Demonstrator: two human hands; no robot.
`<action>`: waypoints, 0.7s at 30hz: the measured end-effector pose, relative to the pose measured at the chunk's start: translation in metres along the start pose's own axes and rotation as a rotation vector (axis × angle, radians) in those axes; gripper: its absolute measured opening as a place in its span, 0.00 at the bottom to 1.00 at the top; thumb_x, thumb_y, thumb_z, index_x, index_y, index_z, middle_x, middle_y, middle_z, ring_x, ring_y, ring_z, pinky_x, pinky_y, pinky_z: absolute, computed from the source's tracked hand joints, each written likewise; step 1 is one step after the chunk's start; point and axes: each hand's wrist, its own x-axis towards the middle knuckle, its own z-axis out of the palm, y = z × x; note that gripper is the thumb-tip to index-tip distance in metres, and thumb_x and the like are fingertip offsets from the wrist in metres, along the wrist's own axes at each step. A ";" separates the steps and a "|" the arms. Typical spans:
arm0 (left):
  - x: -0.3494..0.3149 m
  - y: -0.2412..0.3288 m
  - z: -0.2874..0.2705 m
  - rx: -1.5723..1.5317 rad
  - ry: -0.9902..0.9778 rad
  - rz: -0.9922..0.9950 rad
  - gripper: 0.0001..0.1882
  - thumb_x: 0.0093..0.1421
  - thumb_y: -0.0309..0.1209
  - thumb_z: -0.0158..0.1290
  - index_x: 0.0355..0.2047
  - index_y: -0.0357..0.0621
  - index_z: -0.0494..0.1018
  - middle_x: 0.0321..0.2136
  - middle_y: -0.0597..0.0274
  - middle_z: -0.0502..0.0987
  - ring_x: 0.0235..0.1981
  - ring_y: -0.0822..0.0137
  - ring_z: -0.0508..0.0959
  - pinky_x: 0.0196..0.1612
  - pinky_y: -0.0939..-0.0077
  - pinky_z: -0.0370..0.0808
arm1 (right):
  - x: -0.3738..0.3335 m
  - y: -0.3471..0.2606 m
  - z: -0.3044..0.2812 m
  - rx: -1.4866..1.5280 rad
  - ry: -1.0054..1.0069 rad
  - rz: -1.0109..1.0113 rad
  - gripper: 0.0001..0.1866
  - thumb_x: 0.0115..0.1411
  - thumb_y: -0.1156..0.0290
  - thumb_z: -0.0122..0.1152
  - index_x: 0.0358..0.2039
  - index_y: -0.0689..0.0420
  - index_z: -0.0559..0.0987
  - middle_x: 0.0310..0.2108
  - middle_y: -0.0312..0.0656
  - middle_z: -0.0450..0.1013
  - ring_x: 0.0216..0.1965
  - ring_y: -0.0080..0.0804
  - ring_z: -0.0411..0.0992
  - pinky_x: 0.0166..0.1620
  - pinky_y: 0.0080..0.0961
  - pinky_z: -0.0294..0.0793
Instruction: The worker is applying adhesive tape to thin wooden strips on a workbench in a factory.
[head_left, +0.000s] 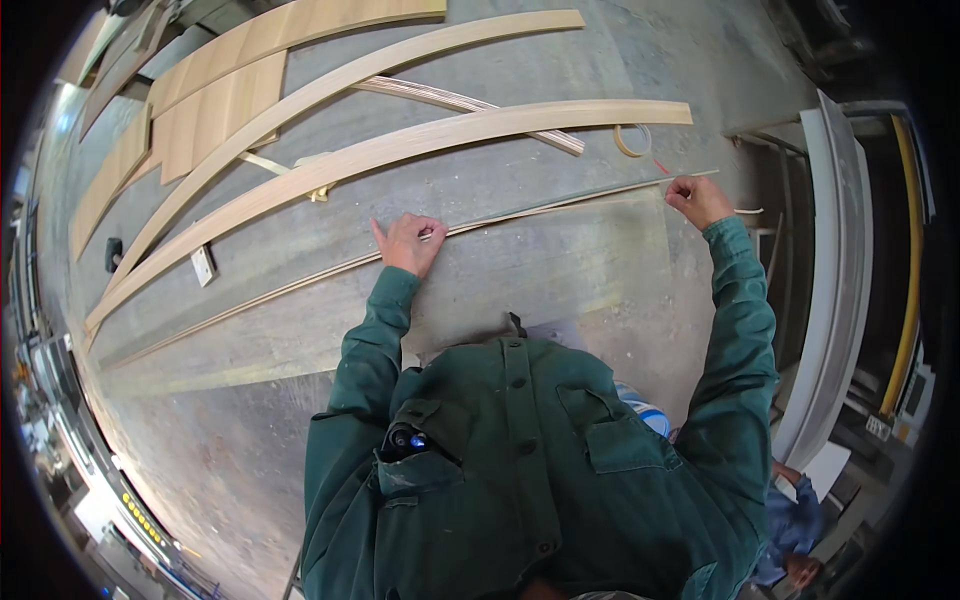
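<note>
A bundle of long, thin wooden strips (310, 277) runs slantwise in front of me, from the lower left up to the right. My left hand (410, 243) is closed on it near its middle, thumb and forefinger pinched together. Farther right, my right hand (700, 200) pinches at the strips' right end, with the fingertips pressed together. One dark strip end pokes out past those fingers. Beyond the strips lies a long pale wooden board (480, 124), and a second long board (390, 62) sits behind it.
A tan ring, perhaps a tape roll (632, 142), lies near the boards' right end. Wooden panels (220, 105) are laid at the far left. A narrow wood bundle (425, 93) crosses under the nearer board. Metal framing (830, 260) stands at right; another person (795, 520) is lower right.
</note>
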 end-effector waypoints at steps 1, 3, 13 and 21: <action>-0.002 0.002 0.002 0.007 0.028 -0.005 0.12 0.56 0.47 0.56 0.28 0.55 0.79 0.31 0.69 0.76 0.41 0.65 0.76 0.65 0.36 0.35 | 0.008 0.005 0.005 0.024 -0.006 -0.027 0.08 0.53 0.67 0.63 0.31 0.57 0.81 0.27 0.46 0.77 0.30 0.39 0.76 0.36 0.34 0.73; -0.007 0.004 0.003 0.030 0.068 -0.032 0.12 0.56 0.46 0.56 0.28 0.55 0.79 0.32 0.69 0.76 0.41 0.65 0.76 0.65 0.35 0.35 | 0.023 0.015 0.016 0.062 -0.028 -0.070 0.08 0.53 0.67 0.63 0.31 0.57 0.81 0.27 0.46 0.77 0.30 0.40 0.76 0.36 0.34 0.73; -0.018 0.038 0.040 0.047 0.348 -0.116 0.04 0.56 0.33 0.54 0.29 0.54 0.78 0.31 0.68 0.76 0.42 0.63 0.75 0.65 0.34 0.37 | 0.084 0.042 0.051 0.144 -0.152 -0.279 0.08 0.55 0.65 0.63 0.30 0.56 0.81 0.25 0.43 0.77 0.27 0.35 0.75 0.34 0.31 0.73; -0.017 0.050 0.054 -0.061 0.334 -0.100 0.04 0.56 0.36 0.57 0.30 0.55 0.78 0.33 0.70 0.74 0.42 0.65 0.74 0.66 0.37 0.31 | 0.102 0.063 0.070 0.275 -0.232 -0.316 0.09 0.55 0.65 0.63 0.31 0.57 0.81 0.24 0.41 0.76 0.26 0.31 0.73 0.34 0.28 0.73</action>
